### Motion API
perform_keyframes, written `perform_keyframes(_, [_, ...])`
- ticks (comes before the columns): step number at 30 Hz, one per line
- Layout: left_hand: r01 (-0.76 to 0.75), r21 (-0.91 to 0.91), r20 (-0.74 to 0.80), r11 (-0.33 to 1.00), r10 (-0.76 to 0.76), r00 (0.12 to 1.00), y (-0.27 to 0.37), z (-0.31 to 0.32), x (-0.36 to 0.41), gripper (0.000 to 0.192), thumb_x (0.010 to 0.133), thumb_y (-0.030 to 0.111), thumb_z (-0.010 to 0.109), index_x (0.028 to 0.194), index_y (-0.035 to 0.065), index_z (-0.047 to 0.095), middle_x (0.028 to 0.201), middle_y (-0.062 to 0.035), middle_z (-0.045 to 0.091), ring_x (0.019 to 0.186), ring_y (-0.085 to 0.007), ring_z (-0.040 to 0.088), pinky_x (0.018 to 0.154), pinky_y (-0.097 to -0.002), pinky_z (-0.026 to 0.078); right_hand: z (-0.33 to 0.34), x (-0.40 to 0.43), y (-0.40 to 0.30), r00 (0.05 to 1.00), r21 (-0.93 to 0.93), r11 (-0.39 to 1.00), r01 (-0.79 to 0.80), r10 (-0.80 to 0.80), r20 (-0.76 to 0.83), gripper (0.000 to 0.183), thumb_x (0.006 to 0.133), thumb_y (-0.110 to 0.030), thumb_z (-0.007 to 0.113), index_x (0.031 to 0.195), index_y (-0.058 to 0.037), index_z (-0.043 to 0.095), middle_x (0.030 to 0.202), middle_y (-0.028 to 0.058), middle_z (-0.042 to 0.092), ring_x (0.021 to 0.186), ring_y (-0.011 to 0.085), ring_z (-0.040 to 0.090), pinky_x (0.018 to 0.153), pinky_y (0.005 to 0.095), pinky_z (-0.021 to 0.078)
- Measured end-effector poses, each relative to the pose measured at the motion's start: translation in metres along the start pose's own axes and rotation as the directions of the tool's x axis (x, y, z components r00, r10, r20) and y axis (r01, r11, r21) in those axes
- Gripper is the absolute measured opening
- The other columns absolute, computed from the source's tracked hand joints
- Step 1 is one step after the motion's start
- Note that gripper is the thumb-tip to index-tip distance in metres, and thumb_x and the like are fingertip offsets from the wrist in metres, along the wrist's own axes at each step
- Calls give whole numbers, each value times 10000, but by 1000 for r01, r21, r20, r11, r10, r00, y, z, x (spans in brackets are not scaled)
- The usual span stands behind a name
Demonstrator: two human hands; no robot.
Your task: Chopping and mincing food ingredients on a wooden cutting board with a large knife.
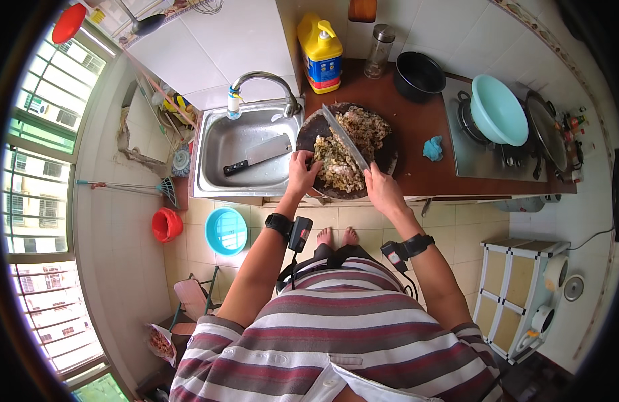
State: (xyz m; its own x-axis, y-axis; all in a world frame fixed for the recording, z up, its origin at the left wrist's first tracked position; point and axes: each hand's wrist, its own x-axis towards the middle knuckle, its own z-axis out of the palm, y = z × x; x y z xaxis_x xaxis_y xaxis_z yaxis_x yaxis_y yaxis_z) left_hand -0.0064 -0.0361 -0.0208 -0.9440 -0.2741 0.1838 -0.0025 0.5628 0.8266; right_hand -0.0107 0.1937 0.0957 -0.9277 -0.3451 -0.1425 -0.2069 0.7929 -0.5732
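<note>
My right hand (383, 190) grips a knife whose long steel blade (345, 136) slants up and left across a round, dark chopping board (309, 129). Chopped, mixed food lies on both sides of the blade: a pinkish-brown minced heap (367, 128) beyond it, and a paler, yellow-green flecked heap (334, 163) nearer me. At the board's left edge is my left hand (302, 173), thumb and fingers apart beside the paler heap. Whether its fingertips touch the food is unclear. My right fingers hide the knife's handle.
Left of the board, a cleaver (269, 151) lies in the steel sink (204, 171) under a faucet (264, 75). Behind stand a yellow pump jug (319, 55), a glass jar (378, 53) and a black pot (420, 75). A blue cloth (432, 148) and a pale-blue basin (498, 110) are rightward.
</note>
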Motion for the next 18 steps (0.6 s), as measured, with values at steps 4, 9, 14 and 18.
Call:
perform_keyframes(4, [-30, 36, -9, 999, 30, 1000, 0, -2, -1, 316, 741, 163, 728, 955, 3, 560, 951, -132, 513, 834, -253, 527, 733, -318, 471, -4, 1, 7, 997, -33, 999, -3, 5, 82, 264, 954, -229, 395, 1007, 11, 490, 723, 266, 603, 686, 437, 593, 604, 519, 465])
perform_keyframes(9, [-15, -4, -29, 1000, 15, 999, 2, 1, -2, 317, 733, 158, 730, 950, 5, 558, 943, -133, 514, 830, -252, 524, 730, -317, 470, -9, -7, -7, 994, -32, 995, 99, -98, 39, 247, 952, -229, 405, 969, 1, 493, 700, 246, 603, 664, 427, 595, 577, 511, 467])
perform_keyframes(14, [-8, -22, -39, 1000, 7, 999, 4, -2, 0, 327, 703, 168, 741, 926, 6, 564, 929, -155, 544, 860, -316, 525, 749, -364, 459, -9, 1, 0, 988, -153, 977, 151, -153, -1, 245, 950, -226, 414, 970, 0, 507, 699, 234, 608, 650, 410, 601, 550, 487, 476])
perform_keyframes(18, [18, -45, -12, 999, -19, 1000, 3, 0, 0, 333, 701, 172, 742, 928, 6, 564, 943, -158, 542, 876, -320, 526, 763, -370, 458, -11, 16, 18, 998, -131, 990, 59, -62, -24, 312, 942, -248, 431, 1098, 7, 523, 742, 268, 608, 674, 422, 601, 570, 497, 478])
